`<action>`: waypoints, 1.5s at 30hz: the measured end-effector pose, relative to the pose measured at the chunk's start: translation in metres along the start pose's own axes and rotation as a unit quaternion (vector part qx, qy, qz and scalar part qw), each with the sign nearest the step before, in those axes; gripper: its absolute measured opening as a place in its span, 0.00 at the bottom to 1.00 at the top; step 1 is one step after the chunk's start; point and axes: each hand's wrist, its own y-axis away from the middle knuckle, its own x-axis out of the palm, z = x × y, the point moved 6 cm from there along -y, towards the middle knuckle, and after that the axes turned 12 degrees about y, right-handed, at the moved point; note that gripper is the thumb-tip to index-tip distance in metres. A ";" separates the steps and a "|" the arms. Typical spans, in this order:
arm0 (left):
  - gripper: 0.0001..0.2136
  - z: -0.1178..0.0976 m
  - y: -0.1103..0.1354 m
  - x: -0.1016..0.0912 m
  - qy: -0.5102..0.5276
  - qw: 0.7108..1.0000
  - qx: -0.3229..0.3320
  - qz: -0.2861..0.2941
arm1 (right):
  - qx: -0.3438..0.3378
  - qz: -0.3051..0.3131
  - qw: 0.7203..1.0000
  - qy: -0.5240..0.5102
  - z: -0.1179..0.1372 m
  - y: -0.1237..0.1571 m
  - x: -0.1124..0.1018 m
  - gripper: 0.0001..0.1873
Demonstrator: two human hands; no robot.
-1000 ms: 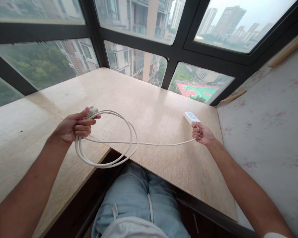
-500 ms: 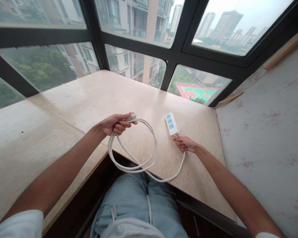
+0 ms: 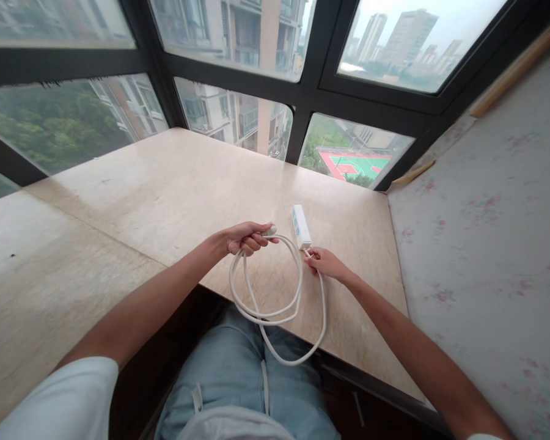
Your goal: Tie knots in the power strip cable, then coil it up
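My left hand (image 3: 252,238) is closed around the plug (image 3: 270,230) and the looped white cord (image 3: 232,281) of a power strip. The coil hangs below that hand, over the front edge of the stone ledge. My right hand (image 3: 323,261) pinches the cord just where it enters the near end of the white power strip (image 3: 303,227). The strip is turned partly on its side, with its blue socket face toward the left. A slack length of cord sags between the coil and my right hand, in front of my legs.
The beige stone ledge (image 3: 201,177) runs back to dark-framed windows (image 3: 238,79). A wall with flowered paper (image 3: 476,244) stands on the right. Below the ledge's front edge are my legs in light blue trousers (image 3: 229,366) and a dark gap.
My left hand has moved right with the plug and coil, closer to the strip. The power strip has rolled so its sockets face left. The slack cord sags lower.
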 end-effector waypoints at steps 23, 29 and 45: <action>0.11 0.056 -0.016 0.050 -0.391 0.909 -0.116 0.089 | -0.266 0.065 0.959 0.071 0.135 0.044 -0.014 0.12; 0.08 0.040 -0.013 0.047 -0.396 0.913 -0.027 0.098 | -0.260 -0.020 0.956 0.136 0.137 0.052 -0.015 0.07; 0.21 0.061 0.021 -0.060 -0.169 0.946 0.228 0.158 | -0.073 -0.188 0.941 -0.272 0.059 0.050 -0.032 0.16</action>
